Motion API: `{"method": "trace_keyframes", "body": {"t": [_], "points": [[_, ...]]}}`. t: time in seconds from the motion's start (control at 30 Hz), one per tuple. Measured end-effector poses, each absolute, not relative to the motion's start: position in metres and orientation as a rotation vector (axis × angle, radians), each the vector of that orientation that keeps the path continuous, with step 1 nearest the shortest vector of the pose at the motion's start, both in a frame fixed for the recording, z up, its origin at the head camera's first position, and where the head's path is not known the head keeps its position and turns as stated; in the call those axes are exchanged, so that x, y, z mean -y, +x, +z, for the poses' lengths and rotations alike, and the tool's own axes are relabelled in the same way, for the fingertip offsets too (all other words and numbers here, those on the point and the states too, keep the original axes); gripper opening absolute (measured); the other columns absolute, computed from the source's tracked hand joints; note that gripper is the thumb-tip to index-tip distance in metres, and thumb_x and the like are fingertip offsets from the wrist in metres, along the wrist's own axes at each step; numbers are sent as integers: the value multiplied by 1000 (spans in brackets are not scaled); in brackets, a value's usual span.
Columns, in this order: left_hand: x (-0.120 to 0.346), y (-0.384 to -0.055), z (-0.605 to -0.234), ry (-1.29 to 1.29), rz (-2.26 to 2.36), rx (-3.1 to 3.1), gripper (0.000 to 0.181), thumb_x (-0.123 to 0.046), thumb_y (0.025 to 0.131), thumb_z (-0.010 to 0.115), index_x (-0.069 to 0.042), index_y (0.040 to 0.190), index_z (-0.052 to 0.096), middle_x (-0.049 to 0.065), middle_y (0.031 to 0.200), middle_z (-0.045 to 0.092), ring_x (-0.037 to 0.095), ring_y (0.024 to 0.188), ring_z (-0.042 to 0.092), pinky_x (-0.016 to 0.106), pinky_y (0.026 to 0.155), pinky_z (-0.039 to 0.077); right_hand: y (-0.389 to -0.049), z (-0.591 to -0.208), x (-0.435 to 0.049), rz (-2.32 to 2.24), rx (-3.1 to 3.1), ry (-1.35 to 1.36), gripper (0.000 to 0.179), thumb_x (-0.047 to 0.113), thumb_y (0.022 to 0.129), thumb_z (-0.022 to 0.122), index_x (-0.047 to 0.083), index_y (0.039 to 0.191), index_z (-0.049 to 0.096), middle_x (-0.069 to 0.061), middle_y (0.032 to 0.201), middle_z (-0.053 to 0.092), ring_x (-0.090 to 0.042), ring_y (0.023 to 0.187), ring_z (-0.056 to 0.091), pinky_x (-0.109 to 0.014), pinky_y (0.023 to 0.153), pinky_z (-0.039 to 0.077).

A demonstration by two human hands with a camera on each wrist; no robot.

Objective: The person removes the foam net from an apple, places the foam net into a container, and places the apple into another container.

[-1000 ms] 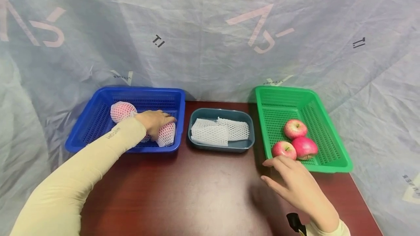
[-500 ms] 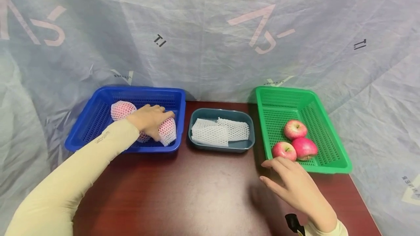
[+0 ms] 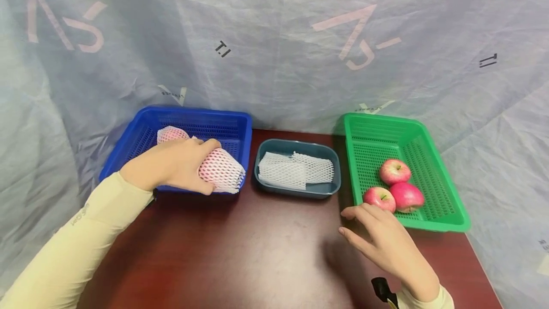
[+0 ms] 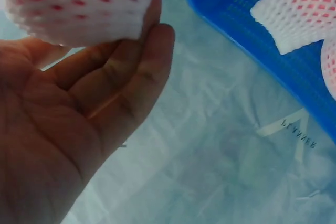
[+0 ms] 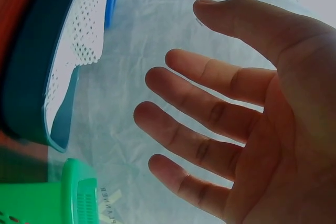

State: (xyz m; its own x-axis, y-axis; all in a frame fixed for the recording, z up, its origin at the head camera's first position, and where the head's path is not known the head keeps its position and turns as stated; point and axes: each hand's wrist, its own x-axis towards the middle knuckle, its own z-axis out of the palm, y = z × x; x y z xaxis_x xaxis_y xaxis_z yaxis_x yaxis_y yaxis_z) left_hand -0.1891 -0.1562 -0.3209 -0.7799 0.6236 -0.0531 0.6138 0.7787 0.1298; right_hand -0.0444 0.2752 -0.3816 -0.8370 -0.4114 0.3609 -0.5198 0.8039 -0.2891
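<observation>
My left hand grips an apple in a white foam net, held over the front right part of the blue basket. In the left wrist view, curled fingers go round the netted apple. Another netted apple lies behind the hand in the basket. My right hand hovers by the front left corner of the green basket, fingers apart and holding nothing. Bare apples lie in that basket, the nearest partly behind the fingertips.
Between the baskets stands a dark teal tray with white foam nets lying flat in it. All three containers sit toward the back of the reddish-brown table. A grey cloth hangs behind them.
The left hand has taken hold of the netted apple and lifted it toward me. The right hand stays nearly still. The head view has shifted slightly.
</observation>
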Motion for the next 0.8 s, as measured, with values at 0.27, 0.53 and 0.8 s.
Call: {"method": "trace_keyframes", "body": {"t": [0.27, 0.53, 0.8], "points": [[152, -165, -322, 1140, 93, -3006, 82, -68, 62, 74, -9, 117, 59, 7, 85, 64, 25, 69, 63, 47, 62, 52, -44, -379, -274, 572, 2694, 750, 28, 24, 81, 82, 22, 105, 67, 18, 99, 60, -3, 89, 58, -20, 83, 41], [143, -156, -323, 1159, 135, -2999, 77, -68, 64, 73, -9, 111, 60, 1, 82, 64, 20, 68, 62, 43, 60, 52, -46, -382, -261, 661, 2627, 853, 24, 24, 86, 78, 22, 108, 68, 15, 103, 63, -5, 87, 57, -26, 80, 43], [137, -153, -325, 1179, 120, -2996, 79, -72, 64, 71, -9, 111, 60, 0, 81, 63, 19, 68, 61, 41, 60, 52, -60, -376, -240, 734, 2502, 954, 17, 26, 92, 71, 20, 108, 68, 14, 97, 62, -6, 82, 54, -21, 79, 38]]}}
